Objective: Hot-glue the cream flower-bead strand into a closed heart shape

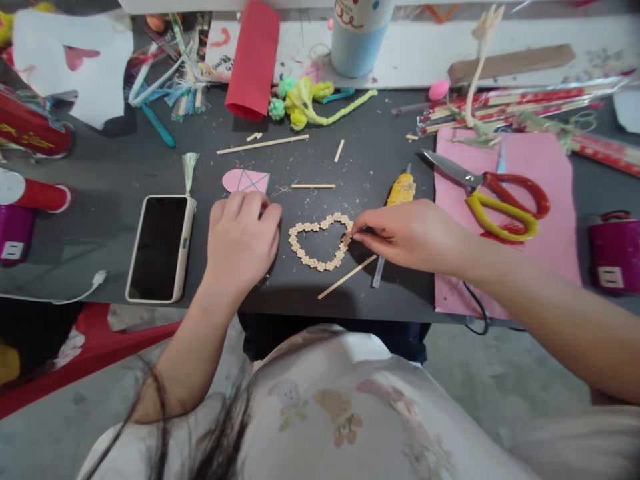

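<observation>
A heart outline made of small pale beads [320, 241] lies on the dark table [115, 167] in front of me. My right hand [410, 235] pinches a thin wooden stick [347, 276] and its fingertips touch the heart's right side. My left hand [241, 241] rests knuckles-up just left of the heart, fingers curled under; what they hold, if anything, is hidden. A pink paper heart [246, 181] lies just beyond the left hand.
A phone [160, 247] lies left of my left hand. Red-and-yellow scissors [493, 197] rest on pink paper [515, 220] at right, a yellow-tipped tool [400, 190] beside it. Loose sticks, a red paper roll [254, 59], a blue cup [357, 37] and yarn crowd the back.
</observation>
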Demonstrator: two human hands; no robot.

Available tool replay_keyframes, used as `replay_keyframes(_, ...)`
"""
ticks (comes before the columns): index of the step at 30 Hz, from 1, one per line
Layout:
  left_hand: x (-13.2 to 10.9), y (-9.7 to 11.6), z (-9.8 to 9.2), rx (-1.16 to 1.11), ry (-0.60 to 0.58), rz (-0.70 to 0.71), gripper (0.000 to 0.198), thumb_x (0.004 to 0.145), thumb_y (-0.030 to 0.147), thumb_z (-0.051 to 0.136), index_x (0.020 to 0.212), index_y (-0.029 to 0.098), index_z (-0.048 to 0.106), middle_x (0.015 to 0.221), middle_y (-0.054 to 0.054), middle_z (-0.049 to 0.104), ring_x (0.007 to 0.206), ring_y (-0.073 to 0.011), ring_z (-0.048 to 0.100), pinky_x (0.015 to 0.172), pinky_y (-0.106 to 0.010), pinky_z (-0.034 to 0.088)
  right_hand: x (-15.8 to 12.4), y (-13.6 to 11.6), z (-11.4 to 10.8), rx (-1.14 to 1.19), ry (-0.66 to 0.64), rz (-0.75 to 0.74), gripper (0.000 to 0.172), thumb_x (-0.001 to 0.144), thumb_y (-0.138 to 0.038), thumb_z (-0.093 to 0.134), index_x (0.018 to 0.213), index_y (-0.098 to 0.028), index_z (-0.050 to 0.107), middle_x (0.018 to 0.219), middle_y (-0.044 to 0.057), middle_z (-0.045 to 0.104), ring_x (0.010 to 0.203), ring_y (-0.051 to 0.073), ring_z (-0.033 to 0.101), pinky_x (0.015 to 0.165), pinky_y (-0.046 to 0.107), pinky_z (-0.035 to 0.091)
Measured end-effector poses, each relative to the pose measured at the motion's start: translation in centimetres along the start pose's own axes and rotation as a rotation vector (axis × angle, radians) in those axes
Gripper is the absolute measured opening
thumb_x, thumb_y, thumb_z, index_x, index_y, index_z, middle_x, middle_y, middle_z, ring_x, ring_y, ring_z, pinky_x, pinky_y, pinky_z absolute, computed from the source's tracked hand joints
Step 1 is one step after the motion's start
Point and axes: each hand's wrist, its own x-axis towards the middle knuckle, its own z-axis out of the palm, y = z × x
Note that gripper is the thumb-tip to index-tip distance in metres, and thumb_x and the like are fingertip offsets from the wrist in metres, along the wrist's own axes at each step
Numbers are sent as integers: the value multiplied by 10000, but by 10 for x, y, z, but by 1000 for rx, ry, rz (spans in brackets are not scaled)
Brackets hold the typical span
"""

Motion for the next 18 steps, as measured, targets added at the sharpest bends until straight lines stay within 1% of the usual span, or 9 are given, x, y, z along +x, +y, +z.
replay_keyframes(3,1,-3,1,-92,96,-85,234,904,166,495,1016,233,689,1027,-98,672,986,-284,611,844,-445,473,-1,1,0,5,10,3,258,944,-334,484,965,-229,719,735,11,729,638,154,626,546,255,319)
replay_keyframes(6,2,-3,-1,-320,164,-186,198,886,153,537,984,210,699,974,-62,697,901,-216,646,838,-378,514,-1,0,-1,9,12,-7,255,942,-328,484,961,-226,718,739,16,729,653,161,634,546,254,317)
replay_keyframes(9,2,-1,-5,-646,164,-334,142,858,176,597,949,214,700,915,-20,712,781,-149,653,760,-306,542,-1,0,-2,11,10,-15,242,935,-312,487,954,-227,713,729,13,724,639,160,627,549,252,315)
replay_keyframes(12,0,0,-8,-880,128,-440,118,843,226,638,941,207,701,897,-16,721,750,-129,653,722,-279,554,-1,-2,-3,14,12,-15,234,927,-300,491,954,-226,712,708,10,712,615,155,612,549,249,312)
replay_keyframes(15,-3,1,-10,-942,106,-468,131,826,244,653,943,206,698,897,-17,719,762,-128,655,740,-281,561,-1,-5,-3,30,8,-15,231,922,-293,495,952,-224,713,690,4,702,592,144,600,549,245,314)
replay_keyframes(18,-6,2,-11,-923,116,-490,127,788,262,699,902,206,688,831,-2,703,706,-120,633,692,-270,547,-3,-8,-3,36,18,-17,224,920,-296,504,956,-225,713,693,-1,703,583,137,596,547,242,320)
